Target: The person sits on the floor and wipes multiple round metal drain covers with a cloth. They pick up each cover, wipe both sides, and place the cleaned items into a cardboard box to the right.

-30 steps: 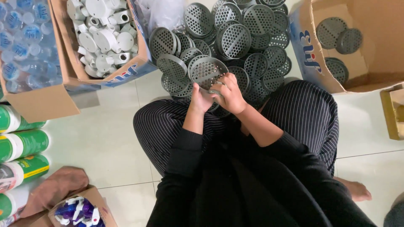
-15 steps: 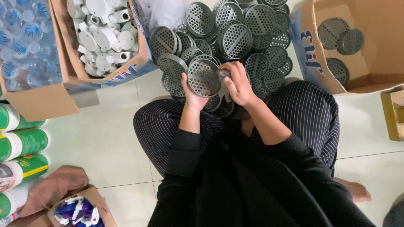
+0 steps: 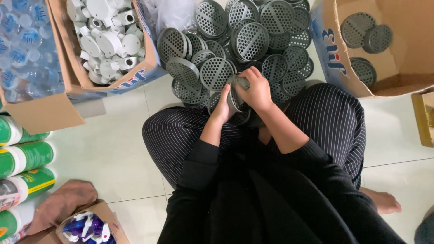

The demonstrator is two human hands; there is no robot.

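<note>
Grey perforated plastic disc (image 3: 236, 92) sits between both hands, just above the lap, at the near edge of a heap of like discs (image 3: 239, 40) on the floor; left hand (image 3: 222, 105) cups it from below-left w/ fingers curled closed on the rim, right hand (image 3: 257, 88) closed over its top and right side, fingers wrapped on the edge; disc is tilted, partly hidden by the right hand, so can't tell if it's one piece or two pressed together; judging by look: light, stiff, thin-walled, holes give some purchase but the smooth rim could slip, so best held by the rim w/ fingers opposite the thumb, not by the pierced face, which might flex or crack if squeezed hard; edges & room: heap touches the knees in front, striped trouser legs (image 3: 181, 131) box in both sides, cardboard box of white fittings (image 3: 108, 40) close at front-left, open carton w/ a few grey discs (image 3: 361, 34) at front-right, green-and-white canisters (image 3: 22, 158) lying far left, well apart; bare tile floor (image 3: 104, 149) to the left of the knee gives the most open room; space over the lap is tight.
</note>
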